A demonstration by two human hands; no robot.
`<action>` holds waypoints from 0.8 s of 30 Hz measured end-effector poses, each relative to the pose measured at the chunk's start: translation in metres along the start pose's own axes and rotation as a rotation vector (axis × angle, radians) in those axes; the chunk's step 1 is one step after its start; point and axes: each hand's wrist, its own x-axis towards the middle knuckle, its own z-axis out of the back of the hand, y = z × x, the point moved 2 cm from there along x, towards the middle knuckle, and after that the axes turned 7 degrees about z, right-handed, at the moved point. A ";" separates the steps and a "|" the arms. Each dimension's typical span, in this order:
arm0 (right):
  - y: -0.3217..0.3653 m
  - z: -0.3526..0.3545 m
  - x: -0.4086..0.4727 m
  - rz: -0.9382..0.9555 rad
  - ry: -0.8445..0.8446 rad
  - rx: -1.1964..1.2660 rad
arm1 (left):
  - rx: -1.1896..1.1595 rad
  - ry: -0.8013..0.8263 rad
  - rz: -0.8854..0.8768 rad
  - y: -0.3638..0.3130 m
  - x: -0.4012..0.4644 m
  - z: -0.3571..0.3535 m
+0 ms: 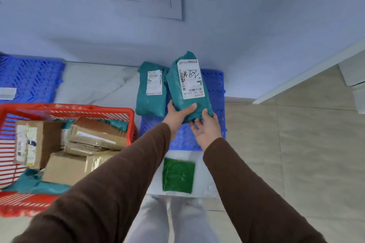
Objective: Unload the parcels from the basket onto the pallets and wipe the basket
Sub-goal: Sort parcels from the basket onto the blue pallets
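At far left a blue plastic grid pallet (pixel 29 77) lies on the floor against the wall. Beside it a red slatted plastic basket (pixel 65 110) holds brown cardboard boxes (pixel 94 134) and teal bags. A teal plastic mailer parcel (pixel 151 89) rests on a second blue grid pallet (pixel 216 92). The left hand (pixel 176 113) and right hand (pixel 206 127) both grip the near end of another teal labelled parcel (pixel 188 87), tilted above that pallet. A folded green cloth (pixel 177 175) lies nearer, on a white sheet.
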 end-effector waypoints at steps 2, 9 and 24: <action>-0.007 0.000 0.015 -0.013 -0.015 -0.019 | -0.063 -0.032 0.036 0.007 0.019 -0.001; -0.007 0.008 0.067 0.234 -0.075 -0.493 | -0.133 -0.031 0.011 0.004 0.080 0.012; -0.053 -0.031 0.147 0.128 0.091 -0.538 | -0.383 -0.300 0.178 0.055 0.167 0.030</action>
